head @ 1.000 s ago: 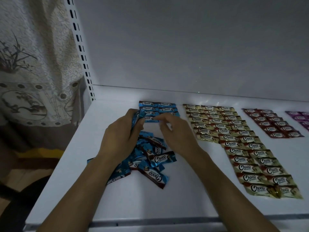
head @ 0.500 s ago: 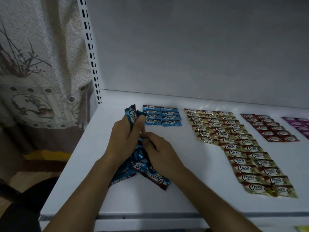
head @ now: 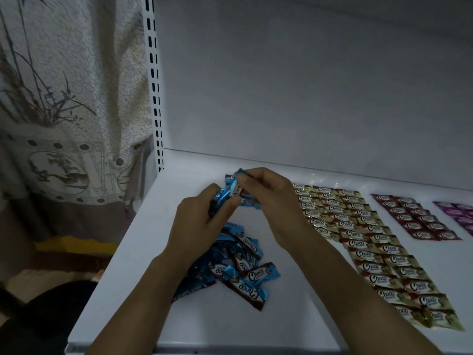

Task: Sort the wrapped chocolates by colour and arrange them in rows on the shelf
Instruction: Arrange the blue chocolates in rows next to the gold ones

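A loose pile of blue wrapped chocolates (head: pixel 238 265) lies on the white shelf (head: pixel 294 316) in front of me. My left hand (head: pixel 197 224) is closed around a bunch of blue chocolates (head: pixel 221 197). My right hand (head: pixel 273 201) pinches a single blue chocolate (head: pixel 236 187) just above the bunch. Both hands hide most of the blue rows (head: pixel 249 202) behind them. Gold chocolates (head: pixel 368 242) lie in long rows to the right. Red rows (head: pixel 414 217) come after them, and purple ones (head: pixel 460 213) sit at the right edge.
A slotted white upright (head: pixel 154 98) marks the shelf's left end, with a patterned curtain (head: pixel 71 111) beyond it. The shelf's grey back panel (head: pixel 307 85) rises behind the rows. The front lip (head: pixel 204 351) runs along the bottom.
My right hand has left the pile and risen to the bunch in my left hand, now pinching one blue chocolate. The view has shifted left and closer.
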Demonstrator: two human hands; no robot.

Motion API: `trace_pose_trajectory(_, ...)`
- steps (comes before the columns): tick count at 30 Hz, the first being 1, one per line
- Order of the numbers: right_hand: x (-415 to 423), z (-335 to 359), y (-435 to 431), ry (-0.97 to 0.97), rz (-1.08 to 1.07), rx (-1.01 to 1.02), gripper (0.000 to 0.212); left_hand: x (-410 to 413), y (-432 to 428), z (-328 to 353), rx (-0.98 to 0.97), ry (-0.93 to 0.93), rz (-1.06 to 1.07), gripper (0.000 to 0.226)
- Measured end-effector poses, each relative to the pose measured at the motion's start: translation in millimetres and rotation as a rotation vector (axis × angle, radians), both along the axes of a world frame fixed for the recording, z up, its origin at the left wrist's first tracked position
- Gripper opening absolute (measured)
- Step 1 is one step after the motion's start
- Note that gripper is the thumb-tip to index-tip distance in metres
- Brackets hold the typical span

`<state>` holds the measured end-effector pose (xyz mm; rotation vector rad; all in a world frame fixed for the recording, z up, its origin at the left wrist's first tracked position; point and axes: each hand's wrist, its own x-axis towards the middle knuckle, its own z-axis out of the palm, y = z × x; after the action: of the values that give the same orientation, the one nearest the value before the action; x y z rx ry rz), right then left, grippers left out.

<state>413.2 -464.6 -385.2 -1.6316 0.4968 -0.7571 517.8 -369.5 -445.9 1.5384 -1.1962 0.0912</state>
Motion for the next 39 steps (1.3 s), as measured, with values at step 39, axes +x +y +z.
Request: trace_pose_trajectory(39,-35.3,-62.3,-35.0,0.571,-0.071,-0.939,0.026,3.9,-1.2,-6.0,0.254,-0.254,0.289,0.033)
